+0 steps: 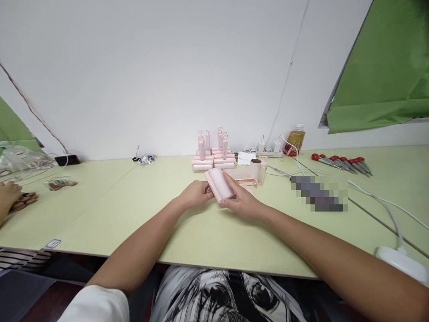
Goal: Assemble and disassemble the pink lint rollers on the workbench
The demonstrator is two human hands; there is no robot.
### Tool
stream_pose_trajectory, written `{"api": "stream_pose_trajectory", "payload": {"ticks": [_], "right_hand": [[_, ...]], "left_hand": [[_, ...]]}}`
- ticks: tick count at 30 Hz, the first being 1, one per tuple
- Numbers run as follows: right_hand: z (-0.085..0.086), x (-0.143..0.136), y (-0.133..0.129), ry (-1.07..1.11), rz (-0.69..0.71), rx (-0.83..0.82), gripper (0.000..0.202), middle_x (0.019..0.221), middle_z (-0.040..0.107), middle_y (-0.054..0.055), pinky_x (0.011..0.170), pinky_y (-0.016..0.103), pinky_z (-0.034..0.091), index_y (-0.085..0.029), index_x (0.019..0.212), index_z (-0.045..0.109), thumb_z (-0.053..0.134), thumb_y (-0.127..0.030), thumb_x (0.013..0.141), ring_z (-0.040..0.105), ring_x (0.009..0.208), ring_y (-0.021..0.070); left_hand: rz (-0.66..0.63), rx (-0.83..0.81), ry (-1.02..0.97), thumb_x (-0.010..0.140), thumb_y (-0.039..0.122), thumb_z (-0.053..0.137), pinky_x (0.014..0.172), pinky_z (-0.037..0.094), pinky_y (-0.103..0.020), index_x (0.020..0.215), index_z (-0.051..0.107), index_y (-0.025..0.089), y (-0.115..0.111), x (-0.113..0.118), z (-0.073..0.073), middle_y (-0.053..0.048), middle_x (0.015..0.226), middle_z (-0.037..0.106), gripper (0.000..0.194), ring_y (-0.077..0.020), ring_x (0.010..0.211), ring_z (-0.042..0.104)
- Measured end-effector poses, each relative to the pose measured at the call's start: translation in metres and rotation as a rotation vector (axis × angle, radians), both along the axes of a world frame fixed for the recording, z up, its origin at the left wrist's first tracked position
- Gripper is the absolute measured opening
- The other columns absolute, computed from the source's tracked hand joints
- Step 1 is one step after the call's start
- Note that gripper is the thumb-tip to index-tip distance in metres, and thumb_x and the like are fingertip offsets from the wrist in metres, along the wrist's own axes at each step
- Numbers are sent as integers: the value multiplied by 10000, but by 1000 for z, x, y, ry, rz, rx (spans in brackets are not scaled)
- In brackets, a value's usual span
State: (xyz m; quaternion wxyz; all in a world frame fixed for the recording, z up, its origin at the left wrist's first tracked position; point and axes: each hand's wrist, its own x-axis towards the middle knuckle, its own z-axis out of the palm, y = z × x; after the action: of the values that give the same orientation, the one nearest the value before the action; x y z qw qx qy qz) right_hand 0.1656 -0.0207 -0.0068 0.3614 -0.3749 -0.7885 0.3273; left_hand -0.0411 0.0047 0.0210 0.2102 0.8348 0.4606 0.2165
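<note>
A pink cylindrical roller [219, 184] is held tilted above the table between my two hands. My left hand [196, 194] grips its left side, fingers partly hidden behind it. My right hand [244, 198] wraps the right side, thumb near the lower end. Just behind on the table lie a long pink part [247, 182], a cardboard-coloured tube [255, 167] and a clear pink capped piece [262, 173]. Farther back, pink rollers [203, 168] are stacked, with several slim pink handles [201, 147] standing upright on them.
A drink bottle [295, 141] and a power strip [273, 154] stand by the wall. Red-handled tools [342, 163] lie at right, near white cables and a white adapter [400, 264]. Another person's hand [9, 194] is at far left, beside brown pieces [25, 201].
</note>
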Motion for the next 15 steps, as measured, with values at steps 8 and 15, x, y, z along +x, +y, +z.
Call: {"api": "stream_pose_trajectory", "payload": {"ticks": [8, 15], "right_hand": [[10, -5, -1, 255, -223, -249, 875, 1434, 399, 144, 737, 383, 566, -246, 1487, 225, 670, -365, 744, 613, 1006, 262], [11, -3, 7, 678, -167, -653, 345, 885, 628, 68, 532, 288, 573, -194, 1131, 523, 551, -420, 871, 632, 630, 151]], "left_hand": [[-28, -572, -361, 737, 457, 679, 553, 499, -279, 879, 539, 178, -7, -3, 15, -33, 785, 621, 343, -145, 591, 610], [-189, -747, -675, 786, 574, 601, 679, 554, -364, 1219, 453, 215, 0, -31, 41, -183, 1157, 648, 582, -226, 805, 696]]}}
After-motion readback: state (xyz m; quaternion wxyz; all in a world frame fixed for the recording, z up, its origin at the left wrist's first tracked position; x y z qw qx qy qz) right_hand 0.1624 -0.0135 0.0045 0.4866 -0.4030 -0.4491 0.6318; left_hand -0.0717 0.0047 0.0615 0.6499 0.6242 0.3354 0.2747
